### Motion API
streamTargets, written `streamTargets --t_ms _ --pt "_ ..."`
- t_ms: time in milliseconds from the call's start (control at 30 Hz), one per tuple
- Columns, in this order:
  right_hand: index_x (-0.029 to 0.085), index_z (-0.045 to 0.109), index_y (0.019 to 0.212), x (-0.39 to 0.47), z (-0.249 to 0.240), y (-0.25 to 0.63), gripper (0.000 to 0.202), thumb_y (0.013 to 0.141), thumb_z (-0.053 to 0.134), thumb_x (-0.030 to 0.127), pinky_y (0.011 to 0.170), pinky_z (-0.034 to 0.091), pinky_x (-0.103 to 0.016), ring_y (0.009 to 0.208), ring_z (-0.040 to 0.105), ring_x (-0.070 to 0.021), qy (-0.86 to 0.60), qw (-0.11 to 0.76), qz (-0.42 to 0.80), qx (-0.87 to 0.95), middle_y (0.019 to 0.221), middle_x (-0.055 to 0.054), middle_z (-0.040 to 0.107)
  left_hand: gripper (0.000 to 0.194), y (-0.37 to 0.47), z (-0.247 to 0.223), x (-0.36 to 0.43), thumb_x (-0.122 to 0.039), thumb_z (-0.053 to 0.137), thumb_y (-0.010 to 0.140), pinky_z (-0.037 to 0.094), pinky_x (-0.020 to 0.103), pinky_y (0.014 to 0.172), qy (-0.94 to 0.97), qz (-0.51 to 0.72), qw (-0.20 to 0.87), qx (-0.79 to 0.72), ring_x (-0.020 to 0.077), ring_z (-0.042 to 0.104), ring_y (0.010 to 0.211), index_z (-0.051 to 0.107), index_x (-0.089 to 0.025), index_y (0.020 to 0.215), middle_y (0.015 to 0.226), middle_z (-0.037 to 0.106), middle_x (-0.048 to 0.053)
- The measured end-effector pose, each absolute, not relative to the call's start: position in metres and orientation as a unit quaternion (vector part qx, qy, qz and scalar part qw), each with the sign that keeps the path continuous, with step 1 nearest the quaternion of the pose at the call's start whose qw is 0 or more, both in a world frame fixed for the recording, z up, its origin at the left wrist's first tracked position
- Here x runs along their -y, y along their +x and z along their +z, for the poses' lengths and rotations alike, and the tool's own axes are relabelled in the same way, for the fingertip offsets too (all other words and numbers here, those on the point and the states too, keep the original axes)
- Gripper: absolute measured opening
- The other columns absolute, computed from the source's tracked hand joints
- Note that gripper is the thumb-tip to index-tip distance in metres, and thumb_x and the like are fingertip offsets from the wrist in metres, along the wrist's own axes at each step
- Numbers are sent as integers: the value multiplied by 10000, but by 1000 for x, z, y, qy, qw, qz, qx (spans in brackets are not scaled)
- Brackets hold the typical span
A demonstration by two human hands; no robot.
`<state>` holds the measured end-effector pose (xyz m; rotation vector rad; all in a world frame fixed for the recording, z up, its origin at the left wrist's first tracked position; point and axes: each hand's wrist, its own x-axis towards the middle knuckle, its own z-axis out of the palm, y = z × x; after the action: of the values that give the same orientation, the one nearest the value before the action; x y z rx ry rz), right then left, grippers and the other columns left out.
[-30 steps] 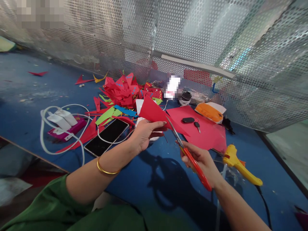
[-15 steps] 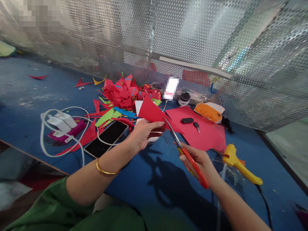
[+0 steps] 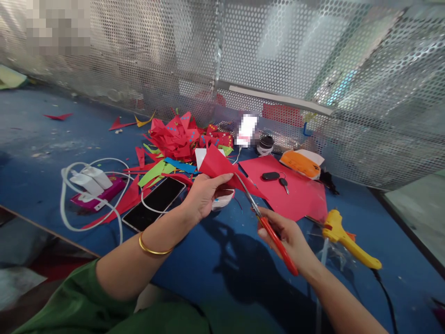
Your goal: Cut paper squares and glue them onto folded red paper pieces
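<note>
My left hand [image 3: 205,195] pinches a folded piece of red paper [image 3: 217,162] between thumb and fingers, holding it above the table. In my right hand [image 3: 283,232] is a pair of scissors [image 3: 274,234] with red handles, my fingers wrapped round the grips. The scissor blades lie along the red paper just right of my left thumb, and they look closed or nearly so. Below the paper, a small white item [image 3: 222,200] is partly hidden by my left hand. A sheet of red paper [image 3: 295,199] lies to the right, with a key and fob [image 3: 271,176] on it.
Red cut-outs [image 3: 177,137] are heaped behind my left hand, with green scraps [image 3: 153,172] before them. A dark phone [image 3: 156,204], a white cable [image 3: 62,204] and a purple power strip [image 3: 97,192] lie left. Rightward are a yellow glue gun [image 3: 351,239] and an orange packet [image 3: 301,163].
The scissor handles have come together and the blades have closed along the red paper. Both hands stay in nearly the same place.
</note>
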<state>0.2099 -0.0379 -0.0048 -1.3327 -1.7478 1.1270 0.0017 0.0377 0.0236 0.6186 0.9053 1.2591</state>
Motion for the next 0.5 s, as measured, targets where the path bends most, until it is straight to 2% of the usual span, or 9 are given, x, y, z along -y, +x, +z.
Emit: streamTargets --t_ms 267,400,500 --pt "174 564 1297 40 -5 213 586 853 620 554 613 421 -270 684 473 -151 -490 310 431 691 808 -18 555 176 6 22 -33 -150 808 661 553 277 571 298 531 669 -426 156 678 568 743 -94 814 746 750 90" --pt "184 591 1279 39 -3 211 529 888 588 539 566 355 -256 633 393 -132 -489 299 408 711 728 17 473 154 9 21 -32 -146 793 671 544 276 566 306 517 674 -430 144 653 545 741 -97 808 698 733 75" --pt "173 601 1297 38 -2 208 561 890 576 558 525 321 -248 588 346 -123 -501 300 406 703 670 35 414 139 10 20 -31 -145 788 675 541 270 559 302 512 678 -432 144 652 554 737 -100 795 692 729 71"
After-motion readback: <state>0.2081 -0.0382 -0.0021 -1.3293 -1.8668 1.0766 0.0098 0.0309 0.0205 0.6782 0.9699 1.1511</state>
